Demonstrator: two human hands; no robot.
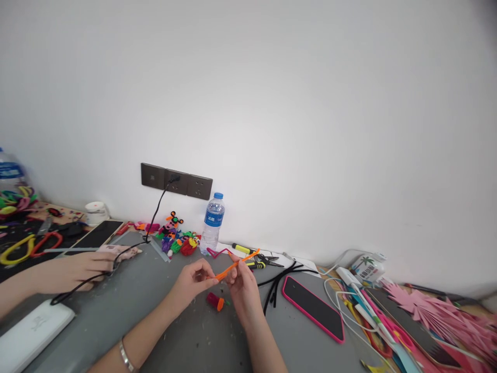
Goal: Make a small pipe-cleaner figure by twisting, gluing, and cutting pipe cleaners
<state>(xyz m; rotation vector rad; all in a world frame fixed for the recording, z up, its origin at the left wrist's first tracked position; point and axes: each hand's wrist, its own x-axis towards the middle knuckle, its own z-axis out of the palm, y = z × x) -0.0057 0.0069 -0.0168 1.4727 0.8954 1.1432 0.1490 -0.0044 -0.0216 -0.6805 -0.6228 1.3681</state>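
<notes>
My left hand [194,282] and my right hand [241,285] meet above the grey table [155,311]. Both pinch an orange pipe cleaner [237,264], which slants up to the right. The left fingers close on its lower end; the right fingers grip it near the middle. A small red and orange piece [215,301] lies on the table just below my hands. A pink bent pipe cleaner [217,252] lies behind them, next to a water bottle [212,223].
Another person's hand [83,267] rests at the left near a black cable [128,248]. A pink-cased phone [312,307], black pipe cleaners [277,285], cutters [256,257], small colourful figures [176,239], a white power bank [33,329] and pink paper crafts [438,313] lie about.
</notes>
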